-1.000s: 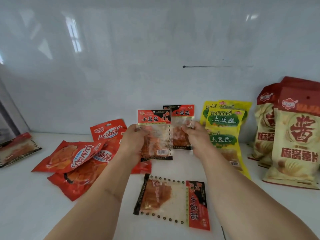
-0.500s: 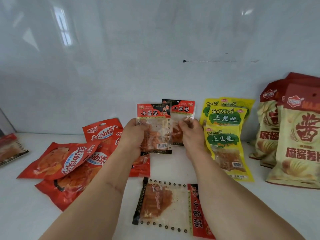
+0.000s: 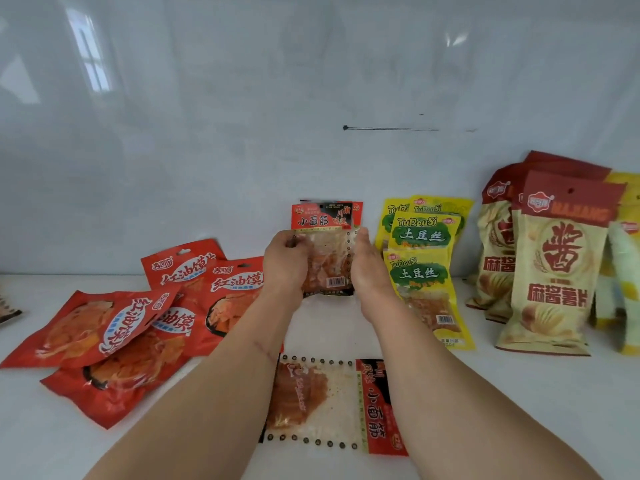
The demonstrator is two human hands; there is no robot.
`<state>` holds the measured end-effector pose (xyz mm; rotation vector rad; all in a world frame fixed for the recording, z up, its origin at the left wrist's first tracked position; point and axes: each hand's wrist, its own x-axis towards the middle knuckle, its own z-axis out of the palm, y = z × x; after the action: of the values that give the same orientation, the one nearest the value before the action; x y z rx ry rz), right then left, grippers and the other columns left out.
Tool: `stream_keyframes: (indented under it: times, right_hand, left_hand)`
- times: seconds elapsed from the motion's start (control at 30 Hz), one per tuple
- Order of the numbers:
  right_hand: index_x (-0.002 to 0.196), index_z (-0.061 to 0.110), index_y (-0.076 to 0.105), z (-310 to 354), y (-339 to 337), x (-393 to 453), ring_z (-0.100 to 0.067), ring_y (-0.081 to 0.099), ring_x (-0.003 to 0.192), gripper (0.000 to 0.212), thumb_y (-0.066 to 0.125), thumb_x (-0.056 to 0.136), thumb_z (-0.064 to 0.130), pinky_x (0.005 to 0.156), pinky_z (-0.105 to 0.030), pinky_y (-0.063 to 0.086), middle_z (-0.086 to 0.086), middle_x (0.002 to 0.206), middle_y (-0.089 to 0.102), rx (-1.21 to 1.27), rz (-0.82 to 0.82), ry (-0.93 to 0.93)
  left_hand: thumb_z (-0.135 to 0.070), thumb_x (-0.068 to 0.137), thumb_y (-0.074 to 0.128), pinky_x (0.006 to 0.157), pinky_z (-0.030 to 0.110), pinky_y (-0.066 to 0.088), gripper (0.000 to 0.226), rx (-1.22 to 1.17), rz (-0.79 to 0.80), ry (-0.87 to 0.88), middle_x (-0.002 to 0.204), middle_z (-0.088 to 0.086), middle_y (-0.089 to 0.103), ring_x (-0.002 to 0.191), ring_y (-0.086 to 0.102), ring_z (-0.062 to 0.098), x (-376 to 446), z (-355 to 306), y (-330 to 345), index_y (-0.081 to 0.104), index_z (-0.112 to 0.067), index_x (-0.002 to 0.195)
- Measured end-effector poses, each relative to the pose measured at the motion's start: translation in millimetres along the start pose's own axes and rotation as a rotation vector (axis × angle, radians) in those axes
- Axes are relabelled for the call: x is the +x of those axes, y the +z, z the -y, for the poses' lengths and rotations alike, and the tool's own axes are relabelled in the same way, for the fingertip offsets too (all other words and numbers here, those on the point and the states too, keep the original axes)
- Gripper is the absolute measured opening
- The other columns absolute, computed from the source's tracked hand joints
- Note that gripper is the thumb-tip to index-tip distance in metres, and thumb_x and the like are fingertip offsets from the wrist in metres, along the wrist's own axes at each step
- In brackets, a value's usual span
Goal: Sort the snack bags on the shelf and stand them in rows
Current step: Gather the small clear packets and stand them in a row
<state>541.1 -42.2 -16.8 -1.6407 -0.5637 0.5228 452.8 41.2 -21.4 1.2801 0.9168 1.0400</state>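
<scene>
Our fingers (image 3: pixel 294 242) curl on both edges of the upright gluten-strip packet (image 3: pixel 323 251), left hand (image 3: pixel 285 268) and right hand (image 3: pixel 369 268) pinching it against the matching packet behind, beside the yellow potato-shred bags (image 3: pixel 420 265). Another gluten-strip packet (image 3: pixel 332 407) lies flat on the shelf (image 3: pixel 519 410), long axis sideways, between our forearms, equally near both.

place: shop shelf | evidence: white shelf (image 3: pixel 519 393), glossy back wall (image 3: pixel 242 133), packaged snack bags (image 3: pixel 420 271) grouped by brand
</scene>
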Motion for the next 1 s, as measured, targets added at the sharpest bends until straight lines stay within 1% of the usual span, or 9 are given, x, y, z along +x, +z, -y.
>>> stream_keyframes:
  times: [0.07, 0.13, 0.23, 0.3, 0.47, 0.67, 0.73, 0.8, 1.0]
  right_hand:
    - [0.147, 0.008, 0.04, -6, 0, -1, -0.031, 0.041, 0.137, 0.068, 0.022, 0.103, 0.057, 0.107, -0.042, 0.034, -0.012, 0.151, 0.044, -0.075, -0.027, 0.008]
    - [0.142, 0.013, 0.043, -17, 0, -2, -0.029, 0.049, 0.126, 0.055, 0.034, 0.103, 0.05, 0.097, -0.038, 0.039, -0.007, 0.141, 0.051, -0.164, -0.054, 0.015]
    - [0.118, 0.017, 0.055, -30, -1, -6, -0.022, 0.054, 0.093, 0.022, 0.056, 0.098, 0.026, 0.076, -0.028, 0.04, -0.003, 0.117, 0.063, -0.254, -0.059, -0.028]
    - [0.108, 0.018, 0.059, -31, -2, -10, -0.024, 0.058, 0.091, 0.013, 0.06, 0.095, 0.018, 0.073, -0.026, 0.038, -0.006, 0.112, 0.067, -0.316, -0.055, -0.08]
    - [0.122, 0.013, 0.056, -36, 0, -2, -0.03, 0.061, 0.111, 0.031, 0.064, 0.094, 0.024, 0.081, -0.031, 0.043, -0.008, 0.12, 0.065, -0.379, -0.088, -0.073]
    - [0.127, 0.009, 0.053, -38, 4, 3, -0.031, 0.058, 0.115, 0.042, 0.064, 0.094, 0.034, 0.088, -0.036, 0.044, -0.01, 0.125, 0.062, -0.44, -0.138, -0.065]
    - [0.129, 0.008, 0.052, -38, 5, 4, -0.032, 0.057, 0.117, 0.045, 0.064, 0.094, 0.033, 0.09, -0.037, 0.045, -0.011, 0.127, 0.061, -0.437, -0.144, -0.054]
    - [0.13, 0.007, 0.051, -37, 6, 4, -0.033, 0.057, 0.117, 0.046, 0.065, 0.094, 0.033, 0.092, -0.039, 0.046, -0.013, 0.128, 0.06, -0.451, -0.153, -0.052]
    - [0.127, 0.002, 0.051, -35, 9, -1, -0.035, 0.056, 0.118, 0.053, 0.068, 0.091, 0.036, 0.092, -0.04, 0.047, -0.016, 0.127, 0.059, -0.469, -0.19, -0.049]
  left_hand:
    - [-0.011, 0.093, 0.055, 0.081, 0.049, 0.061, 0.019, 0.006, -0.015, 0.016, 0.1, 0.003, 0.071, 0.092, 0.07, 0.026, 2, 2, 5, 0.066, -0.017, 0.107]
    - [-0.01, 0.092, 0.054, 0.084, 0.048, 0.06, 0.02, 0.032, -0.027, 0.037, 0.099, 0.001, 0.07, 0.094, 0.069, 0.025, 2, 3, 11, 0.066, -0.019, 0.106]
    - [-0.008, 0.091, 0.055, 0.086, 0.044, 0.059, 0.019, 0.042, -0.033, 0.066, 0.093, -0.004, 0.068, 0.096, 0.067, 0.025, 2, 4, 18, 0.065, -0.019, 0.102]
    - [-0.007, 0.092, 0.056, 0.086, 0.043, 0.059, 0.019, 0.034, -0.023, 0.07, 0.092, -0.007, 0.066, 0.098, 0.067, 0.025, 2, 6, 22, 0.065, -0.018, 0.104]
    - [-0.016, 0.093, 0.058, 0.086, 0.048, 0.058, 0.016, 0.137, -0.013, 0.113, 0.095, -0.004, 0.066, 0.094, 0.066, 0.023, 6, 10, 21, 0.064, -0.018, 0.108]
    - [-0.025, 0.092, 0.064, 0.082, 0.036, 0.053, 0.024, 0.432, -0.036, 0.171, 0.095, -0.001, 0.061, 0.094, 0.062, 0.024, 11, 4, 4, 0.06, -0.011, 0.112]
    - [-0.027, 0.092, 0.064, 0.067, 0.031, 0.046, 0.019, 0.596, 0.007, 0.185, 0.084, -0.001, 0.058, 0.084, 0.056, 0.022, 11, 5, -4, 0.059, -0.01, 0.097]
    - [-0.028, 0.093, 0.061, 0.051, 0.03, 0.032, 0.027, 0.74, 0.046, 0.221, 0.067, -0.001, 0.052, 0.071, 0.052, 0.023, 9, 9, -9, 0.051, -0.01, 0.075]
    - [-0.026, 0.094, 0.06, 0.047, 0.029, 0.028, 0.035, 0.816, 0.08, 0.259, 0.062, 0.0, 0.05, 0.059, 0.048, 0.018, 7, 8, -12, 0.045, -0.013, 0.065]
